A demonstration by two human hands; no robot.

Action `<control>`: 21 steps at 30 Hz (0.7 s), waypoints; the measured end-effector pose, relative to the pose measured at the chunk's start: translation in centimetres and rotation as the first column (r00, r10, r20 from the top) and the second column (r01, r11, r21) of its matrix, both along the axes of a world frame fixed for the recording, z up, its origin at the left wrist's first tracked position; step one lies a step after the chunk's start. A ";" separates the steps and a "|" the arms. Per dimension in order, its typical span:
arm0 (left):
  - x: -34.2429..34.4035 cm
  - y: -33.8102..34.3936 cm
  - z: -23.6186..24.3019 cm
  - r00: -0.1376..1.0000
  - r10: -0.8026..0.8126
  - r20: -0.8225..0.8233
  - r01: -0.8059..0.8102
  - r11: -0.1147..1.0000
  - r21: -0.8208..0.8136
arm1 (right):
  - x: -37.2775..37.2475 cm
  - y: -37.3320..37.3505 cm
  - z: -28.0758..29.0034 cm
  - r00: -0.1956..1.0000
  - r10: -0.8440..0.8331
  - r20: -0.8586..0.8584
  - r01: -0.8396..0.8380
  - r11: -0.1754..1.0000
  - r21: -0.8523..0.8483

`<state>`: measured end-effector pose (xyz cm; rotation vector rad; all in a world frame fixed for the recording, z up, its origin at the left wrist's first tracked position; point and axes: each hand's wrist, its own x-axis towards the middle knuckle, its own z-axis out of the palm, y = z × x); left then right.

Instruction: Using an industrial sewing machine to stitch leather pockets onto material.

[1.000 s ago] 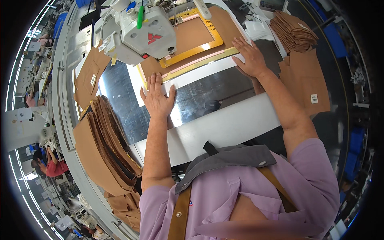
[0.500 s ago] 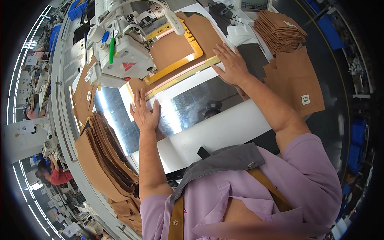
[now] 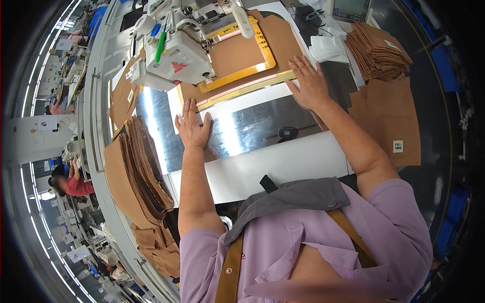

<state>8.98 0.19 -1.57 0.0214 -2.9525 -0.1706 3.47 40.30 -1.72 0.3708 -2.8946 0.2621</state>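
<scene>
Polished metal tabletop (image 3: 257, 118) stretched across the near side of the yellow clamp frame (image 3: 237, 80), with a white table edge (image 3: 262, 161) beyond it on that same side. Under the frame and reaching past it lay a flat brown panel (image 3: 288, 35), its near border lined by a yellow-and-pink strip (image 3: 252, 88). The left hand (image 3: 193, 129) was palm down, to the near left of the frame, fingers straight, thumb spread apart, fingertips at the panel's near left corner. The right hand (image 3: 310, 88) lay to the right of the frame, fingers fanned out flat at the panel's right edge. An industrial sewing machine head (image 3: 177, 60) stood at the frame's left. Stacked brown pieces (image 3: 118, 177) sat to the frame's near left; a second brown stack (image 3: 374, 48) was well to its right.
</scene>
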 end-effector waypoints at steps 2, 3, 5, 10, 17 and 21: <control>0.0 -0.1 -0.1 1.000 0.010 -0.007 -0.010 1.000 -0.015 | 0.0 0.0 0.1 1.000 0.007 0.002 -0.007 1.000 0.002; 0.0 0.1 0.0 1.000 0.005 -0.013 -0.005 1.000 -0.027 | 0.0 0.1 0.1 1.000 0.000 0.005 0.000 1.000 0.008; 0.0 0.3 0.2 1.000 0.019 0.015 -0.019 1.000 -0.009 | -0.1 0.3 0.0 1.000 0.009 0.001 -0.009 1.000 0.006; 0.0 0.2 0.1 1.000 0.025 -0.019 -0.025 1.000 -0.013 | -0.2 0.3 -0.3 1.000 0.015 -0.011 -0.015 1.000 -0.013; 0.3 0.3 0.0 0.998 0.044 -0.044 -0.045 0.999 -0.022 | -0.1 0.4 -0.4 0.999 0.019 -0.026 -0.020 1.000 -0.012; 0.1 -0.2 -0.2 0.996 0.051 -0.074 -0.052 0.999 -0.010 | -0.3 0.3 -0.6 0.999 0.023 -0.032 -0.024 0.999 -0.038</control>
